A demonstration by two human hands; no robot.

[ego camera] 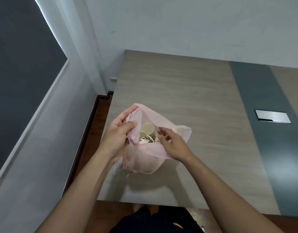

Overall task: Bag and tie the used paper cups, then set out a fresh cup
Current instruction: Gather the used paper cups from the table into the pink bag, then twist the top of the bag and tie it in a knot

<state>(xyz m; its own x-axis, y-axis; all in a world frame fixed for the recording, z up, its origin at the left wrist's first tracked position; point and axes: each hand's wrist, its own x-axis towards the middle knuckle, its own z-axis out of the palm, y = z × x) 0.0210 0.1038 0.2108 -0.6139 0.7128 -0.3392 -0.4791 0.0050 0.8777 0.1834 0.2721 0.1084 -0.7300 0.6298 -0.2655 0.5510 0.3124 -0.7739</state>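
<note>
Table [186, 91] edge nearby: left hand [117, 137] pinches bag [141, 163] rim, right hand's [174, 143] grip unclear.

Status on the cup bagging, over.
Left hand grips pink bag at left rim; right hand at right rim, grip unclear. Used paper cups inside, mouth open, untied. No fresh cup in view.
</note>
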